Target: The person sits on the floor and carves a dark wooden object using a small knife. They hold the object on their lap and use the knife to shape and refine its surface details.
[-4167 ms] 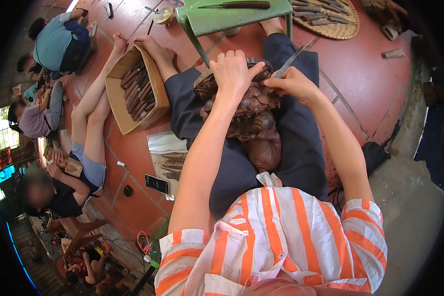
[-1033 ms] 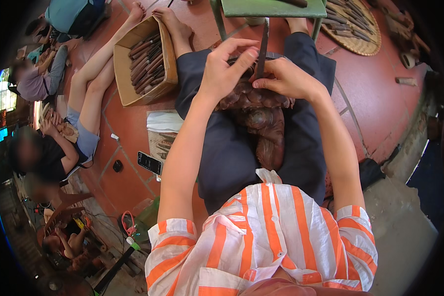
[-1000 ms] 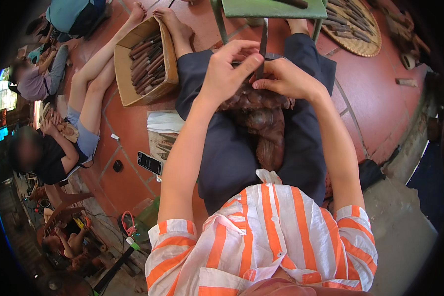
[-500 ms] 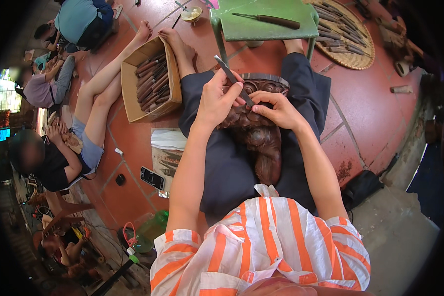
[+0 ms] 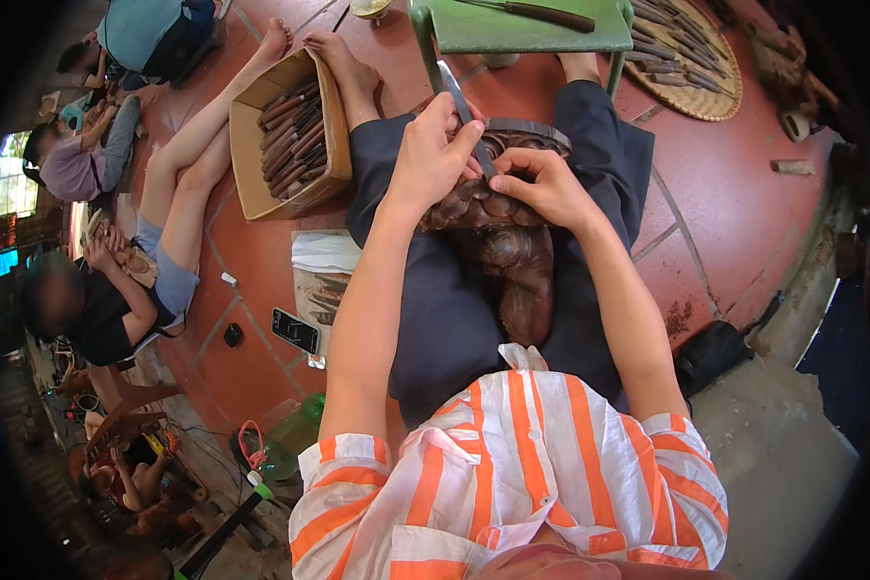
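Observation:
My left hand (image 5: 430, 155) is closed round a slim flat metal tool (image 5: 464, 106), grey with a lighter upper end that points away from me. My right hand (image 5: 543, 186) pinches at the tool's lower end, thumb and forefinger together. Under both hands stands a dark brown carved wooden piece (image 5: 524, 275), shaped like a curved furniture leg with a scrolled top, between my knees. Its carved top is partly covered by my fingers. Whether the tool's lower tip touches the wood I cannot tell.
A cardboard box (image 5: 340, 169) of wooden-handled tools stands left of my legs. Ahead is a green stool (image 5: 522, 34) with a knife (image 5: 551, 16). A woven tray (image 5: 723, 108) of tools lies at the right. A phone (image 5: 295, 331) lies left; a person (image 5: 97, 309) sits beyond.
The tool has tilted to a steeper, more upright angle, and my left hand has shifted slightly. My right hand stays at its lower end. The whole view has shifted a little.

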### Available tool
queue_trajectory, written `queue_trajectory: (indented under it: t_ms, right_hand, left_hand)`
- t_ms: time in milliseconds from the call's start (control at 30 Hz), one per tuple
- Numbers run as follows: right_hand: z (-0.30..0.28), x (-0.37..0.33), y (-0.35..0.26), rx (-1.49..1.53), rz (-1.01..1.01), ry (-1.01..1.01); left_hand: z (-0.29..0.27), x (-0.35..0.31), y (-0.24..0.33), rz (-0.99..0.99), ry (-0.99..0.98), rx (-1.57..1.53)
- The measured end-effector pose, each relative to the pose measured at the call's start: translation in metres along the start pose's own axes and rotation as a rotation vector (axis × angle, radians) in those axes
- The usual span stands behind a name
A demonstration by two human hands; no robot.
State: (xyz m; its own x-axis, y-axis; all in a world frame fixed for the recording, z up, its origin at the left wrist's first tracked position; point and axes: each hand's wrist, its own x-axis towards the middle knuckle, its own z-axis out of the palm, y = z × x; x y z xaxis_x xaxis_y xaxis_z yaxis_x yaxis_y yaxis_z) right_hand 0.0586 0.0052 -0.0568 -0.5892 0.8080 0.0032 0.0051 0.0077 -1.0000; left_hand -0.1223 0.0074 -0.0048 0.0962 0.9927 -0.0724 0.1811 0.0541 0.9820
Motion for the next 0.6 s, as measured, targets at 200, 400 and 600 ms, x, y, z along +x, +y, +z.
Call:
queue_trajectory:
  t_ms: [200,400,600]
  right_hand:
    - [0.0,0.003,0.002,0.047,0.04,0.002]
    - [-0.012,-0.003,0.002,0.103,0.075,-0.141]
    - [0.003,0.004,-0.004,-0.138,-0.025,0.097]
  left_hand:
    - [0.002,0.004,-0.004,0.037,0.025,0.02]
    - [0.008,-0.004,0.004,-0.012,-0.056,-0.009]
    - [0.004,0.008,-0.005,0.037,0.047,0.003]
